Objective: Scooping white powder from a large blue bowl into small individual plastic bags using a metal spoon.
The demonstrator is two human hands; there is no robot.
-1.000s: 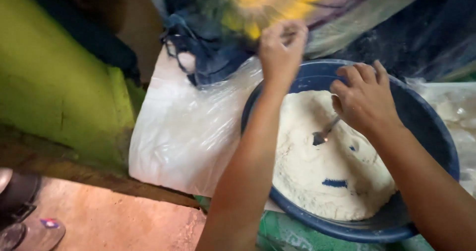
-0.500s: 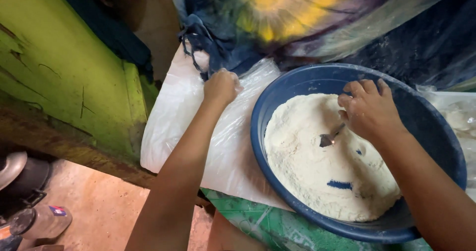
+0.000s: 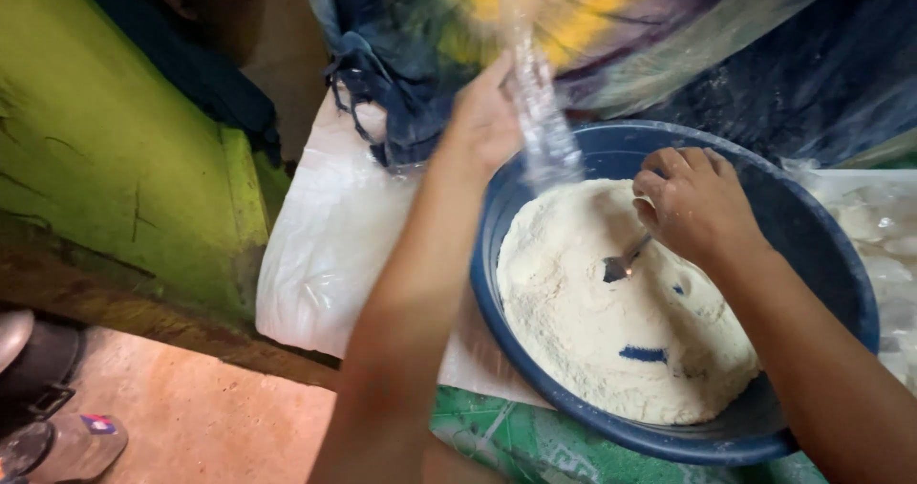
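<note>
Now left hand up with clear bag, right hand on spoon in flour.

We note the blue basin (image 3: 821, 255) of white flour (image 3: 592, 322) unmoved; our left hand (image 3: 487, 121), half a second ago flat on the white plastic sheet (image 3: 334, 245), now grips a blurred clear plastic bag (image 3: 540, 111) over the rim. Right hand (image 3: 697, 202) stays clenched on the metal spoon (image 3: 621, 264). No labels legible.

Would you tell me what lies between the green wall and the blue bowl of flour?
In the head view, a white plastic sheet covers the stretch between the green wall and the blue bowl; the left hand and its forearm cross above it.
</note>
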